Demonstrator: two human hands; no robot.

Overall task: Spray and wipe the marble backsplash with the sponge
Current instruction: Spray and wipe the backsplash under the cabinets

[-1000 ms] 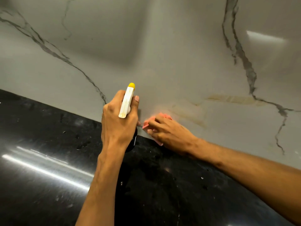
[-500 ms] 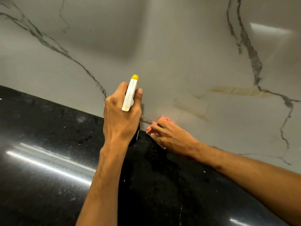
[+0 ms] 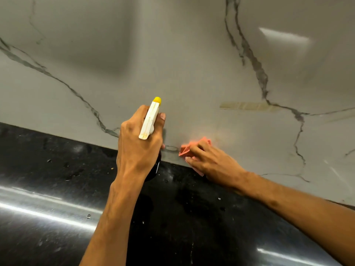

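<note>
Head view: the left hand is wrapped round the spray bottle, with the yellow nozzle pointing at the marble backsplash. The right hand holds the pink sponge under bent fingers, pressed to the stone just above the black tabletop. The step appears to be wiping the bottom edge. It would go best with short bursts of spray just ahead of the sponge and clear of the hands, then flat, overlapping strokes along the seam where runoff would likely pool, before moving up to the brownish streak.
</note>
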